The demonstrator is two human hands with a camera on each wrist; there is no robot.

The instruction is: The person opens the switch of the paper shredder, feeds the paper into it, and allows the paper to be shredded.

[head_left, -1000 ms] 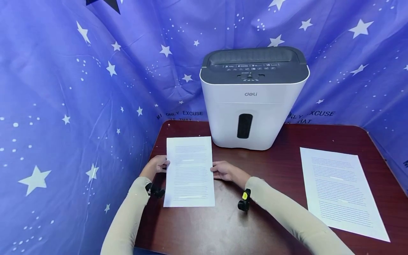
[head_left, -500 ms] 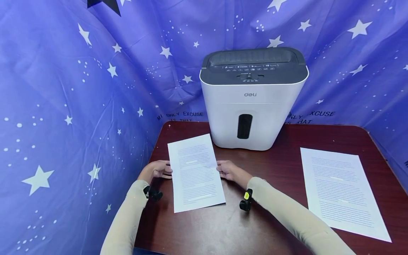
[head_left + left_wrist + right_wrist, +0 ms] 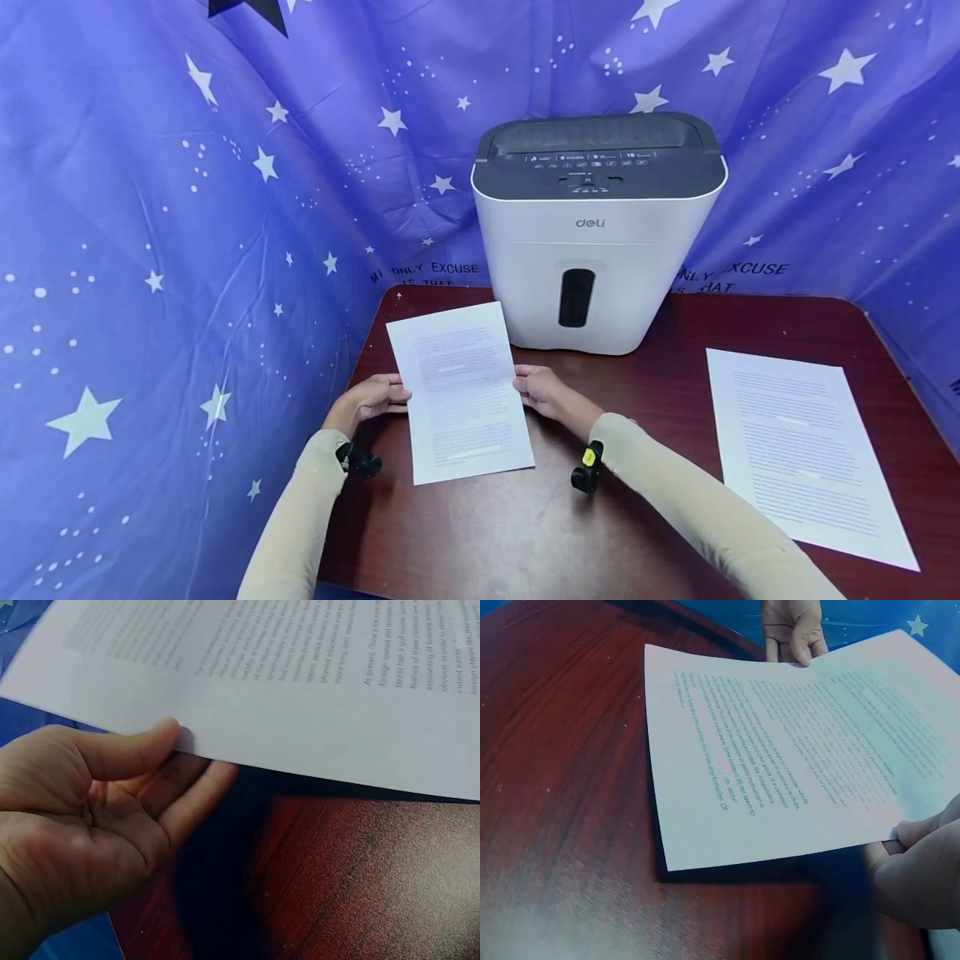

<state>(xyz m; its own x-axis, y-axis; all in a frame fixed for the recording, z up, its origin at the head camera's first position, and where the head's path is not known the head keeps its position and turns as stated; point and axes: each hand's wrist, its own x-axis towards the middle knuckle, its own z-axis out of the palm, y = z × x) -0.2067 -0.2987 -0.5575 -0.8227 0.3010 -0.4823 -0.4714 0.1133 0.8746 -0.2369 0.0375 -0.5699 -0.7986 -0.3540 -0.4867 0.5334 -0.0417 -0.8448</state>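
1. Printed sheet turned askew since 1.0 s ago; held above table, left of shredder.
2. Side edges pinched by left hand, right hand.
3. Sheet cropped in left-wrist view.

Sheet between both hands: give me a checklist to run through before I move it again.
1. Left hand grip: ok, thumb above the sheet, fingers beneath.
2. Right hand grip: ok, it pinches the opposite long edge.
3. Sheet off the table: ok, its edge stands clear in the wrist views.
4. Sheet flat: not ok, it bows at the hands.
5. Other sheet apart: ok, it lies to the right.
6. Shredder power: cannot tell.
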